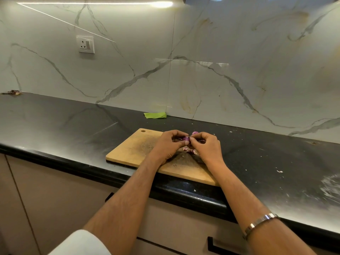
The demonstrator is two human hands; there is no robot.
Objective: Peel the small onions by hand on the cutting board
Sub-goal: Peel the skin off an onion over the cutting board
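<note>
1. Onion, small and purple, sits pinched between my two hands above the board.
2. My left hand curls round it from the left, thumb underneath.
3. My right hand nips its right end with fingertips.
4. Just behind my right fingers, a second onion shows.
5. Below my hands, peels lie on the board.

Purple onion, tan cutting board, black counter
</note>
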